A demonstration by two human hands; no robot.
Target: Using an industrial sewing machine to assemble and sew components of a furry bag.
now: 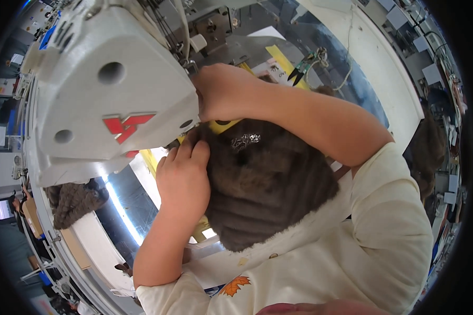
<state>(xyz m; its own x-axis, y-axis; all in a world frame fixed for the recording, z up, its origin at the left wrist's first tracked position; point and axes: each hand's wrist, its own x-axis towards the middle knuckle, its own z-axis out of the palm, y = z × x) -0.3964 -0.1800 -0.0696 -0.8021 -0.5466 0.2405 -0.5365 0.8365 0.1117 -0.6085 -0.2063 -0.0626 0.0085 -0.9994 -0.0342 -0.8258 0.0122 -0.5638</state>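
A dark brown plush fabric piece (278,178) with a small silvery decoration lies in front of me, draped toward my lap. The large pale grey head of a sewing machine (84,100), with a red emblem, stands at its left and hides the stitching area. My left hand (184,176) has its fingers bent over the fabric's left edge, close under the machine head. Beyond the fabric, my right hand (223,92) is curled like a fist against the machine's side. Its fingertips are hidden, so what they hold cannot be made out.
Green-handled thread snips (302,68) with black blades lie on the machine table at the back right, by a pale cord. Yellow strips (281,59) run along the bed. Another brown plush piece (76,202) sits on the left. The white table edge (391,68) curves along the right.
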